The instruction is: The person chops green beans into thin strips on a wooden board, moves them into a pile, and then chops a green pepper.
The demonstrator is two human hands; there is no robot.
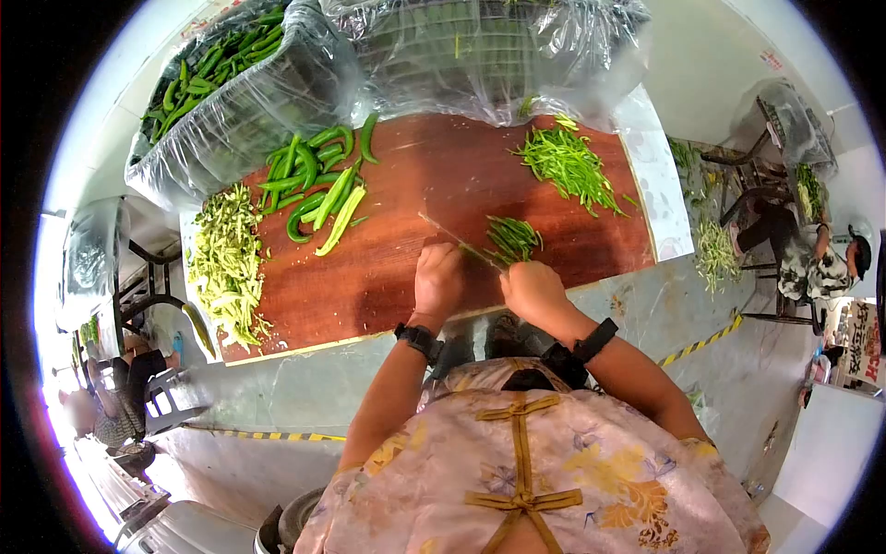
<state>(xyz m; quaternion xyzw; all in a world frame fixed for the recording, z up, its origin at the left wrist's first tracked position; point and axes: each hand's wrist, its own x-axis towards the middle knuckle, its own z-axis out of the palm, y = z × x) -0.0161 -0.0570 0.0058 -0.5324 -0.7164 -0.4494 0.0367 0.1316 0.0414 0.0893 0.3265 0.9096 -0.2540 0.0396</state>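
Observation:
My right hand [535,294] is closed around the handle end of a thin knife [461,244], whose blade slants up and left across the reddish-brown board [397,231]. Left of the blade, my left hand [437,275] rests low over the board with its fingers curled in; what they hold, if anything, is hidden. Just beyond the knife lies a small bundle of green pepper strips [514,238]. A larger heap of shredded green pepper [568,168] is at the far right. Whole green peppers [309,166] and several pale-sided pieces [341,222] lie at the left.
Pale pepper scraps [226,268] are heaped along the board's left edge. Behind stand a plastic-lined crate of green peppers [217,74] and another plastic-covered crate [498,55]. One person [120,397] sits far left, another person [812,263] far right. Scraps [713,254] litter the floor.

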